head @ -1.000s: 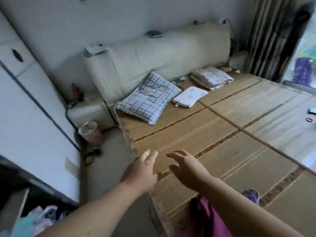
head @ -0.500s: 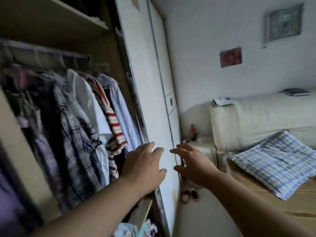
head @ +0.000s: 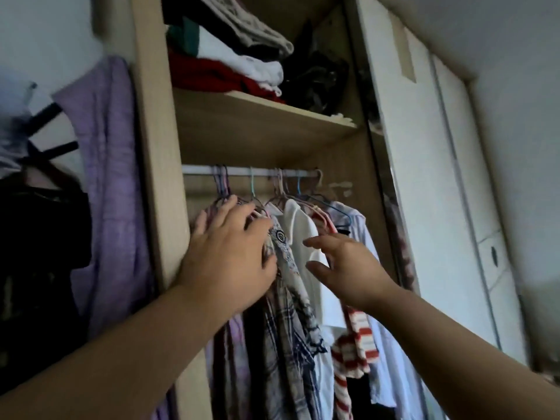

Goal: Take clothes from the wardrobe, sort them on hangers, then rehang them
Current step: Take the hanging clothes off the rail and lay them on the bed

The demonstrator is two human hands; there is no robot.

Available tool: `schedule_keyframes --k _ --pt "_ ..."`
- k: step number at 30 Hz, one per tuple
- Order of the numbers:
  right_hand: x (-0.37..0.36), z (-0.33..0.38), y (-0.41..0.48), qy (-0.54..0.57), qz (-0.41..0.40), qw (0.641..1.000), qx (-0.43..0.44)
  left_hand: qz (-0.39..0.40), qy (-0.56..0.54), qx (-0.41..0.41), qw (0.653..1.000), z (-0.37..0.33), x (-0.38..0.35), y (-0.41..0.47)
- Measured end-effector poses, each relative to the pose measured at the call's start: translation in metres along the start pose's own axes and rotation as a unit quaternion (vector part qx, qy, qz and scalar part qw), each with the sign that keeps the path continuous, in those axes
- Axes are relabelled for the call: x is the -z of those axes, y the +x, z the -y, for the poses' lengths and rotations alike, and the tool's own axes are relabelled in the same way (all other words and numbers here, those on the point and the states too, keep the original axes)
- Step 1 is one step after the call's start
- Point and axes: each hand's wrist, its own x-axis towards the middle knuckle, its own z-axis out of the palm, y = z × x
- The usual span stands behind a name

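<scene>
Left hand (head: 230, 256): fingers spread flat, pressing hanging clothes (head: 272, 344) at left end of rail (head: 200, 170), inside wardrobe (head: 157, 177). Right hand (head: 348, 265): fingers spread, holding nothing, just before white shirt (head: 298, 228) mid-rail; contact unclear.

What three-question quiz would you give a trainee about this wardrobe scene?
1. True or false: the left hand presses on the hanging clothes.
2. What lies on the shelf above the rail? A. folded clothes B. shoes C. books
3. Fill in: the right hand, holding nothing, reaches toward the ___ collared shirt.
Key: 1 true; 2 A; 3 white.
</scene>
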Motion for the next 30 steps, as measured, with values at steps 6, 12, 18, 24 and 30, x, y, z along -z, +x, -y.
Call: schedule_keyframes --k 6,12,18,24,30 --pt "-0.017 0.005 0.076 0.030 0.054 0.993 0.101 -0.059 0.149 0.050 0.986 0.025 0.020 0.032" --pt "-0.044 0.024 0.141 0.019 0.091 0.982 0.166 -0.124 0.222 0.098 0.962 0.046 0.027 0.044" --pt "-0.066 0.036 0.193 0.028 0.102 0.987 0.120 -0.130 0.246 0.115 0.954 0.042 0.025 0.044" --pt "-0.089 0.030 0.225 -0.017 0.061 0.998 0.029 -0.152 0.229 0.102 0.956 0.048 0.023 0.046" --pt "-0.092 0.026 0.238 0.041 0.030 0.999 0.006 -0.152 0.251 0.107 0.950 0.048 0.021 0.045"
